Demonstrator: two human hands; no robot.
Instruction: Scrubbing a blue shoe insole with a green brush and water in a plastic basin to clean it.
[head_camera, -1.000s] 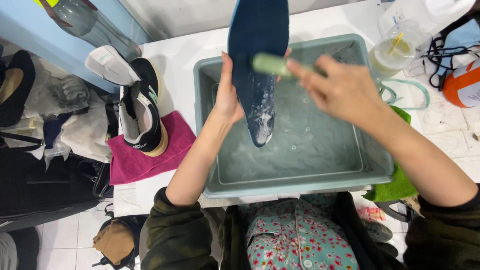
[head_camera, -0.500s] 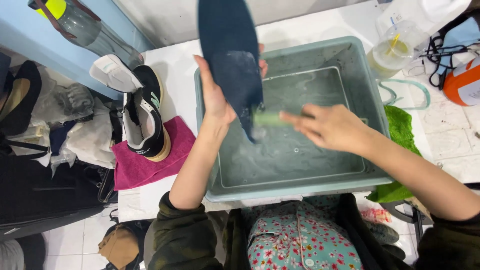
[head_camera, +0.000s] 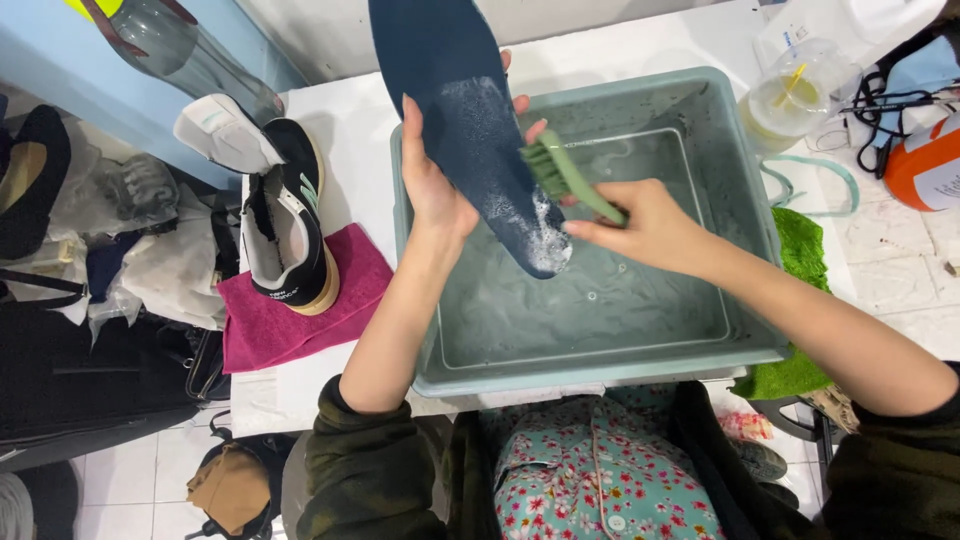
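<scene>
Nearest the person, a grey-green basin (head_camera: 600, 370) of cloudy water sits on the white worktop (head_camera: 350, 130), its near rim just above a floral apron. Over the basin's left half, the left hand (head_camera: 432, 190) is closed around the edge of a dark blue insole (head_camera: 470, 130), holding it tilted with its soapy lower tip just above the water. The right hand (head_camera: 650, 225), over the middle of the basin, is wrapped around the handle of a green brush (head_camera: 565, 175) whose bristles press against the insole's right edge.

To do this scrubbing well, I judge that the insole wants a firm hold with the thumb braced behind it, short strokes along its length, and the tip kept over the basin so suds drip back in.

Left of the basin, a black and white shoe (head_camera: 285, 225) rests on a pink cloth (head_camera: 300, 315). Beyond the basin's far right corner stands a clear plastic cup (head_camera: 790, 95).
</scene>
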